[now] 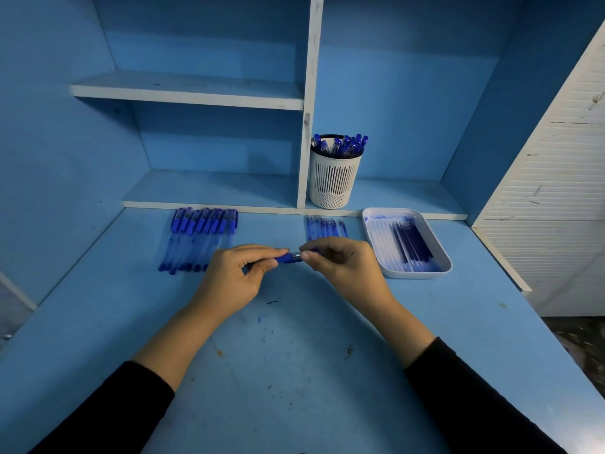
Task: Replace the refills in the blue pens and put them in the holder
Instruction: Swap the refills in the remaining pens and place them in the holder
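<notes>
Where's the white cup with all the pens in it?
In the head view the white holder stands on the low back shelf, just right of the white divider, behind and left of the white tray.

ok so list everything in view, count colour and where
held pen: one, blue, above the desk middle, between both hands
pen row: roughly ten, blue caps with clear barrels, desk left
loose refills: several, blue, desk behind the right hand
tray: one, white, desk right
tray refills: several, dark blue, inside the tray
holder: one, white, slotted, lower shelf right of the divider
holder pens: several, blue, standing in the holder
desk: one, blue, ink-marked
shelf: one, white edge, upper left
left hand: one, grips the held pen
right hand: one, pinches the held pen's end
</notes>
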Available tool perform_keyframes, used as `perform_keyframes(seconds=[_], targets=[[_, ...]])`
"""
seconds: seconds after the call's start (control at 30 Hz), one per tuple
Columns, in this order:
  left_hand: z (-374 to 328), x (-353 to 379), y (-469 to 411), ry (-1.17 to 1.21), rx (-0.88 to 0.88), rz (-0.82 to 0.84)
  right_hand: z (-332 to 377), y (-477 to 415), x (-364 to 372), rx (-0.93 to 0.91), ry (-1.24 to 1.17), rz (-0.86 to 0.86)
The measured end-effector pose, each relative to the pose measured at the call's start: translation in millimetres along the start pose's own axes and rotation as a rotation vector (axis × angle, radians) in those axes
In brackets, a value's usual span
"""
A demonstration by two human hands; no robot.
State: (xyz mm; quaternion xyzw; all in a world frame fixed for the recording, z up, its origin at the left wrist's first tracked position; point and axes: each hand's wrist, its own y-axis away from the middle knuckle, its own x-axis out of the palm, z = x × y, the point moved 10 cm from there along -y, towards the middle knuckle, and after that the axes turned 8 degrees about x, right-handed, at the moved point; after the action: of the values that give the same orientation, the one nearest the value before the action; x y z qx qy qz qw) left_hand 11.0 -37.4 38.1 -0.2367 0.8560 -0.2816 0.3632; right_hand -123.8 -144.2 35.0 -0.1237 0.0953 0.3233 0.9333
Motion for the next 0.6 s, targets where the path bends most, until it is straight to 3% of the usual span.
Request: perform_keyframes(seconds=[0.37, 0.6], targets=[[1, 3, 0, -0.001, -0.012, 0.019, -7, 0, 2, -0.004, 0.024, 0.000], [4, -3, -9, 0.087, -0.046, -0.074, 6, 0, 9, 0.016, -0.259, -0.040]])
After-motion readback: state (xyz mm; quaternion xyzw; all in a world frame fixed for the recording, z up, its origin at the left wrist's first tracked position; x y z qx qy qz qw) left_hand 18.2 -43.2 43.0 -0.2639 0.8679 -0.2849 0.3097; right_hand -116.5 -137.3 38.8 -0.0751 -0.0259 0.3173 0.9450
